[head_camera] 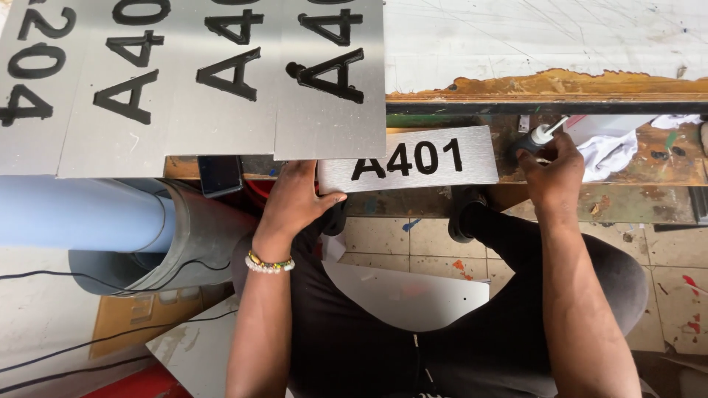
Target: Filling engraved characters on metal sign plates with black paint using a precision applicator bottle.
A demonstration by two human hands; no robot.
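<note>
One brushed-metal sign plate [408, 160] with black raised characters lies on the lower ledge of the bench [649, 168], between the two hands. The left hand [295, 200] rests flat on the plate's near left corner, fingers spread and pressing, not gripping. The right hand [554, 166] is closed around a small adhesive tube [537, 138] with a white nozzle, just off the plate's right end.

Judging from this, the plate could slide or tip off the ledge if the left hand's pressure eases, since it is pinned at one corner only. The nozzle points away from the plate toward a white cloth [608, 151], so a squeeze might drip onto the ledge or the fingers.

Counted: four larger metal plates [184, 81] with black characters lie side by side beyond the left hand, overlapping at their edges; one small plate; one tube; one cloth. Left of the left hand lies one grey pipe [110, 221], and one bare metal sheet [409, 295] lies on the floor beneath the knees.
</note>
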